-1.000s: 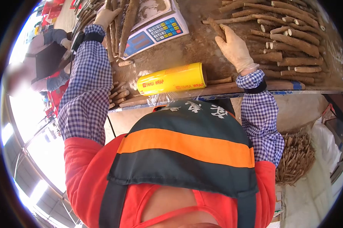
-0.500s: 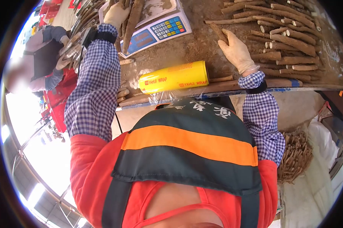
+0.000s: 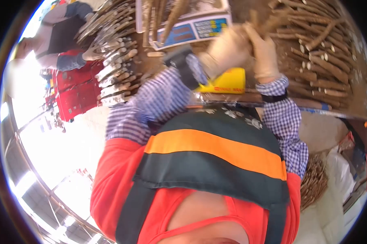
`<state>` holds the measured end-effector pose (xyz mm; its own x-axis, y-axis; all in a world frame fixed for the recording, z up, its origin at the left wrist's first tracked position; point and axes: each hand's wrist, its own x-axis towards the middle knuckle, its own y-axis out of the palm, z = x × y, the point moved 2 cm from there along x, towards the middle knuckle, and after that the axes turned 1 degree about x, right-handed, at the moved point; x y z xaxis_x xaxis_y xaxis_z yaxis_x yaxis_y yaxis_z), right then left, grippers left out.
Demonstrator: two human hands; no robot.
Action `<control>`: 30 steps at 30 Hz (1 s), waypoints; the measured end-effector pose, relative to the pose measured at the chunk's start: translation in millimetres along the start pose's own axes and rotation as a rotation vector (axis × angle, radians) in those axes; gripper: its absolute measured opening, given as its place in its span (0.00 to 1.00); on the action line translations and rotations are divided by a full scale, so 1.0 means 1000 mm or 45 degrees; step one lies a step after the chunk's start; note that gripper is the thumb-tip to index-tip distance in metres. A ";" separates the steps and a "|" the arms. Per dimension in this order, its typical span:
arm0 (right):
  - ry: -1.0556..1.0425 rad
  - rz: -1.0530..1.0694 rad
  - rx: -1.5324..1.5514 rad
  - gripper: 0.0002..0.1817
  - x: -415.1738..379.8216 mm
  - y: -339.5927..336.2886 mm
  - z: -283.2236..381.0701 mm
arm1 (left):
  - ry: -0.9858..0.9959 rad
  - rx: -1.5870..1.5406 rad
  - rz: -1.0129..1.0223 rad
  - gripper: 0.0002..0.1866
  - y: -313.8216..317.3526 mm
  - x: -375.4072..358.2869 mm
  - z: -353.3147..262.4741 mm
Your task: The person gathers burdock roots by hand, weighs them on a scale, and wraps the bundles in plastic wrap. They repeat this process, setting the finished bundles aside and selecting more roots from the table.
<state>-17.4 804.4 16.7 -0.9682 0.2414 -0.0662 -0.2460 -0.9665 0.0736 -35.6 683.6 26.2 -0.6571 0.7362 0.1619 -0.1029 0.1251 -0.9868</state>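
Head view, looking down past an orange-striped apron: gloved left hand (image 3: 226, 49) and gloved right hand (image 3: 266, 57) meeting above the table (image 3: 354, 110), with a few long brown held roots (image 3: 260, 22) standing up between them. Left hand curled closed about the lower ends; right hand pressed flat-fingered against the same sticks, though motion blur leaves it unclear whether that hand truly grips. Just below, a yellow roll of wrap (image 3: 228, 80) near the table's edge; behind, a scale (image 3: 191, 30) already bearing more sticks; to the right, a loose pile of roots (image 3: 321, 57). At upper left, a co-worker (image 3: 65, 32) busy at another stack (image 3: 114, 69). Likely risks: a stick slipping from an uneven two-handed hold and dropping off the edge, a sleeve nudging the roll off the table, or a brittle root snapping under a tight squeeze.
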 end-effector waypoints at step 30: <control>-0.348 0.049 -0.883 0.34 0.108 0.234 -0.019 | -1.071 -1.274 -0.251 0.15 0.031 -0.081 0.297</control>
<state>-178.5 602.4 7.5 -0.9747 0.1321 0.1803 -0.2138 -0.7864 -0.5796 -207.8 430.2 -19.1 -0.9921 0.0598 -0.1105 0.1042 0.8831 -0.4575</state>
